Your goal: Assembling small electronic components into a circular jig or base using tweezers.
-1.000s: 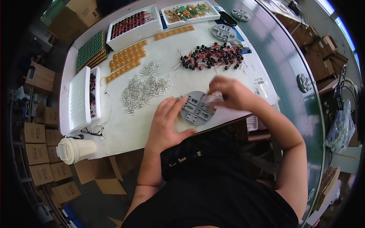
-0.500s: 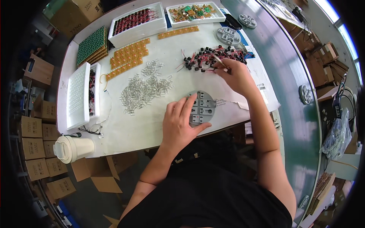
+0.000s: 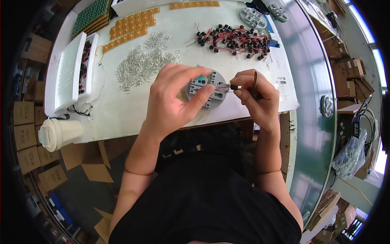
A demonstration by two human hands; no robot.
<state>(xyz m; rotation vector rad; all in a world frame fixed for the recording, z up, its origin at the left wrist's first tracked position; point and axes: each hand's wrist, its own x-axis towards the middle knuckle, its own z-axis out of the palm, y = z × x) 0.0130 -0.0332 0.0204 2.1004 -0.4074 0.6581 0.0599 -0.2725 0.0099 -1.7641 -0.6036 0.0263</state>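
My right hand [image 3: 262,99] pinches a small black buzzer [image 3: 234,87], whose thin wires stretch left across a round grey fixture [image 3: 219,102]. Tweezers [image 3: 255,83], dark and slim, also sit in this hand. My left hand [image 3: 168,99] is over the fixture's left side, its thumb and forefinger apart, the thumb tip close to the wires. The fixture has several slots and round recesses, and a green piece [image 3: 200,78] shows at its upper left. Beyond the right hand lies a loose heap of similar buzzers [image 3: 239,40] with red and black wires.
Clear U-shaped pieces [image 3: 140,65] are heaped left of the fixture. Behind them lie orange board strips [image 3: 132,26] and stacked green boards [image 3: 91,16]. White foam trays [image 3: 71,73] and a lidded cup [image 3: 61,133] stand at left. Another grey fixture [image 3: 252,18] is at the back right.
My right hand has come from the buzzer heap to the fixture, bringing a buzzer. My left hand has lifted off the fixture and spread its thumb and forefinger. The whole view has shifted nearer.
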